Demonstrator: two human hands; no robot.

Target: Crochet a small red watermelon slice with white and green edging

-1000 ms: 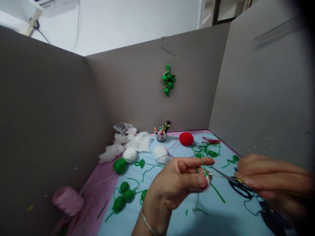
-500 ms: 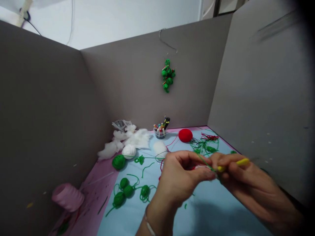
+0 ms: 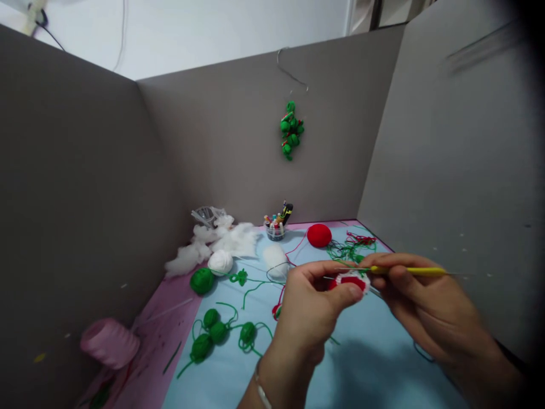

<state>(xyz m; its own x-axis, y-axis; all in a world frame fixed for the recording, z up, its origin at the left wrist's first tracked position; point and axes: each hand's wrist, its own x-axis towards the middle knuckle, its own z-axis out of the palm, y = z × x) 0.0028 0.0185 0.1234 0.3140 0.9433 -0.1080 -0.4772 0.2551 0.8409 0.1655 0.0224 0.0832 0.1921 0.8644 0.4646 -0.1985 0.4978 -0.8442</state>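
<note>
Clear plastic cup (image 3: 275, 233) beyond the left hand (image 3: 309, 309) holds what seem spools (image 3: 275, 221).

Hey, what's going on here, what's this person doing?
A person is working with both hands. The left hand pinches a small red-and-white crocheted piece, and the right hand holds a yellow-handled crochet hook just above it. A red crocheted ball, green crocheted balls and white stuffing lie nearby.
</note>
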